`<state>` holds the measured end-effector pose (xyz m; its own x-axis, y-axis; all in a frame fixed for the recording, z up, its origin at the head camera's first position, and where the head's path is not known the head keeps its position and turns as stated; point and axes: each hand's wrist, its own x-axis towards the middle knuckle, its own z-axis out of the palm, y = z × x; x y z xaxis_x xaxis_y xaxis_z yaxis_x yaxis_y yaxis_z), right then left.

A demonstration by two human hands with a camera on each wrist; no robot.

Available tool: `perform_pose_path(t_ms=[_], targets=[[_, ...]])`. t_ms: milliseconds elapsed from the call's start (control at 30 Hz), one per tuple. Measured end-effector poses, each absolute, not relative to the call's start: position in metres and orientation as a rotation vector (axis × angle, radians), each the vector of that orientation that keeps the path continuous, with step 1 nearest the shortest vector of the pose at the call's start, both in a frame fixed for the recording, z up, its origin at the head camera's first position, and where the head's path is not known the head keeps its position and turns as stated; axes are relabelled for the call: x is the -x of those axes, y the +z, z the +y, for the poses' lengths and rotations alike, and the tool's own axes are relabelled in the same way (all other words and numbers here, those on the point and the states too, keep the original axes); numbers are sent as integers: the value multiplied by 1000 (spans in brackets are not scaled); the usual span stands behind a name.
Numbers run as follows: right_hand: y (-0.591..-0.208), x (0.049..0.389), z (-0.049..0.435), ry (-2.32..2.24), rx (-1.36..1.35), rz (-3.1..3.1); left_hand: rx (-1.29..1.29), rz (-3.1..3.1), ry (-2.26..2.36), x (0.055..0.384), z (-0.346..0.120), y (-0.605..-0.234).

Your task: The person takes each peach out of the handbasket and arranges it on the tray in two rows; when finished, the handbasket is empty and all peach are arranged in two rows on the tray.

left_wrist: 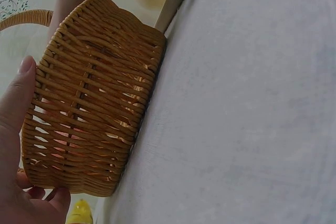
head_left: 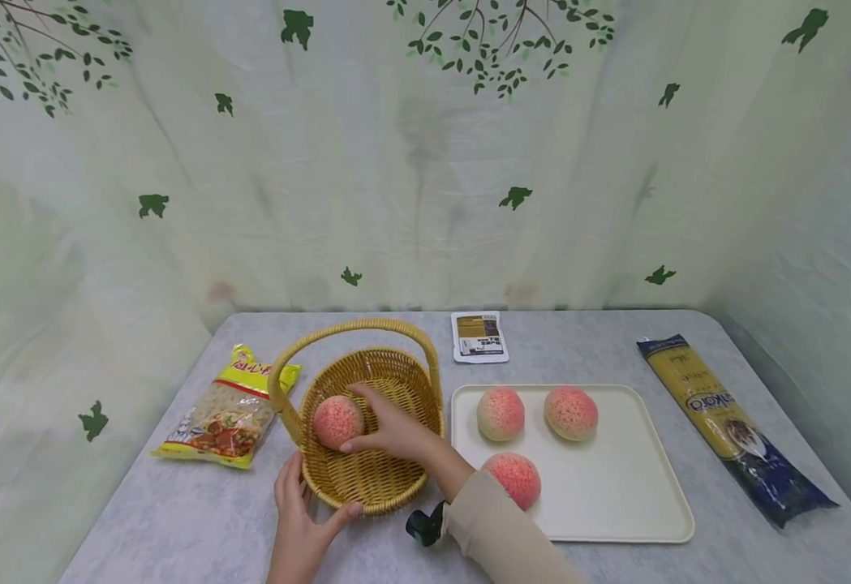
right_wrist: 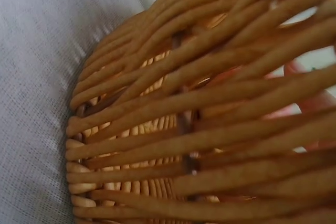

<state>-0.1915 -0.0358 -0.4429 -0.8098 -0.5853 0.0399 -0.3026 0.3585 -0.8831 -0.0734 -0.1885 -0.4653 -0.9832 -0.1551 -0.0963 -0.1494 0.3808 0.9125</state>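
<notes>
A round pink speckled peach lies in the left part of a wicker basket with an arched handle. My right hand reaches into the basket, thumb and fingers spread beside the peach; the thumb tip lies at its lower edge, and whether it touches cannot be told. With my left hand I hold the basket's near left side, the thumb at the rim and the fingers around the wall. On a white tray to the right sit three more peaches, one partly behind my right sleeve.
A yellow and clear food bag lies left of the basket. Behind the tray is a small white and brown packet. A long gold and blue package lies at the right. A leaf-printed curtain hangs beyond the table.
</notes>
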Motion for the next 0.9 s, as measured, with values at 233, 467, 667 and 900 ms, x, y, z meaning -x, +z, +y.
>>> perform_pose_path(t_ms=[233, 467, 667, 900], targets=[[-448, 198, -43, -1429, 810, 2275, -311, -2620, -1726, 75, -187, -463], [-450, 202, -49, -1401, 904, 2240, -297, -2602, -1733, 74, -188, -465], [-451, 201, -57, -1400, 873, 2321, -302, -2599, -1729, 74, -188, -465], [-452, 198, -61, -1406, 815, 2419, -302, -2599, -1730, 75, -188, -466]])
